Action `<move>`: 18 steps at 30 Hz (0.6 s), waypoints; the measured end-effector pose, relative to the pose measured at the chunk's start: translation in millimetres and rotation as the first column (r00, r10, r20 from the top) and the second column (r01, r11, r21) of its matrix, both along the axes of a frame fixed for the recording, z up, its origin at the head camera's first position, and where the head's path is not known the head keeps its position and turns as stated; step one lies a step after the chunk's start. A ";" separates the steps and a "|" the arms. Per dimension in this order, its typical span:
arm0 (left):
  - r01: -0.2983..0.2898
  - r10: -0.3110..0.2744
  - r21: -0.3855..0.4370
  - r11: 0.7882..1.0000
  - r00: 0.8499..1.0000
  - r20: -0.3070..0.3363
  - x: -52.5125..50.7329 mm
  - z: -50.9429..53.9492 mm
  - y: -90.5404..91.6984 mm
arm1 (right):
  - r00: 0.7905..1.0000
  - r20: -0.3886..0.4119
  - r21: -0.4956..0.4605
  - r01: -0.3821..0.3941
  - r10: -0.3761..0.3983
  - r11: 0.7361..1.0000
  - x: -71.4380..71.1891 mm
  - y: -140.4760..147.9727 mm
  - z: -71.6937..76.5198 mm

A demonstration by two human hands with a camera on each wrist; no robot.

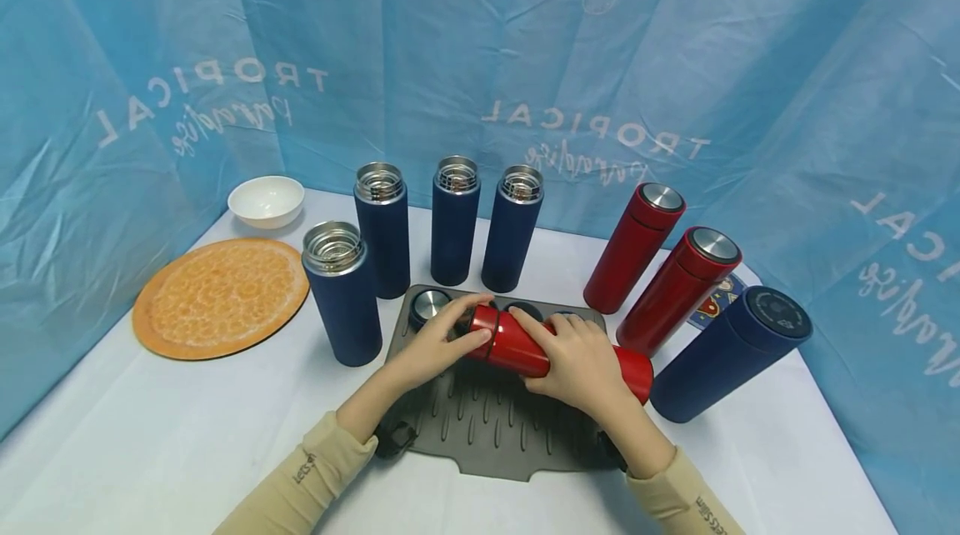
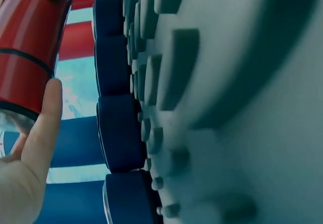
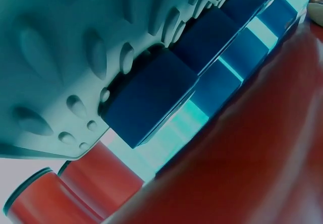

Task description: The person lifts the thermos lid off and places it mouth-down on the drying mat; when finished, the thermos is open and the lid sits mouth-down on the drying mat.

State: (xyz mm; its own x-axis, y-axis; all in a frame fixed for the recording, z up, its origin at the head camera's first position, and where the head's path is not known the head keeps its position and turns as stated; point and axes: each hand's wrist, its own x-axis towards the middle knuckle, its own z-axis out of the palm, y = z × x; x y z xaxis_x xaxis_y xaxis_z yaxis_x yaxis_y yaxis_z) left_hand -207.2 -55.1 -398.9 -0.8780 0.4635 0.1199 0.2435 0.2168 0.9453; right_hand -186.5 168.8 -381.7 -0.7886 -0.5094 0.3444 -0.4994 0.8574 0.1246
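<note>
The left hand (image 1: 442,343) and right hand (image 1: 581,356) grasp the red vacuum flask (image 1: 517,347), fingers round its lid end and body; it hangs sideways above the grey draining mat (image 1: 495,443). Navy lids (image 2: 121,133) line the mat's far edge.

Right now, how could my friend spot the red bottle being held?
Find the gray mat on the white table. Over it, the left hand and right hand hold the red bottle. It's tipped sideways; the other two red bottles stand upright.
</note>
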 end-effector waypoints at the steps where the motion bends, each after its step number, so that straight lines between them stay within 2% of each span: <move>1: -0.018 0.017 -0.012 1.000 1.000 -0.009 -0.3 0.2 1.6 | 1.000 0.000 0.000 -0.001 0.001 1.000 -0.1 0.2 0.0; 6: -0.100 0.096 -0.061 0.993 0.994 -0.060 -2.1 -0.2 7.6 | 1.000 0.007 -0.010 -0.003 0.003 1.000 0.7 -0.6 0.4; 12: -0.117 0.114 -0.054 0.992 0.992 -0.050 -2.2 0.3 12.3 | 1.000 0.001 -0.020 -0.006 0.006 1.000 1.2 -1.5 -0.4; 15: -0.134 0.129 -0.069 0.989 0.989 -0.067 -1.5 1.0 13.8 | 1.000 0.002 -0.018 -0.011 0.011 1.000 1.5 -2.0 -0.4; 18: -0.116 0.112 -0.070 0.991 0.992 -0.048 -1.8 1.7 12.6 | 1.000 0.005 -0.004 -0.011 0.011 1.000 2.0 -2.1 0.3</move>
State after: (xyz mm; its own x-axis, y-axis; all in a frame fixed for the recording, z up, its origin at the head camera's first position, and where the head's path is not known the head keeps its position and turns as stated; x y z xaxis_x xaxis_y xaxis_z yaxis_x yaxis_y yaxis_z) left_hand -209.0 -42.6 -397.2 -0.9202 0.3694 0.1296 0.2545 0.3129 0.9151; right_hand -184.5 166.7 -381.5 -0.7848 -0.5165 0.3425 -0.5091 0.8525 0.1188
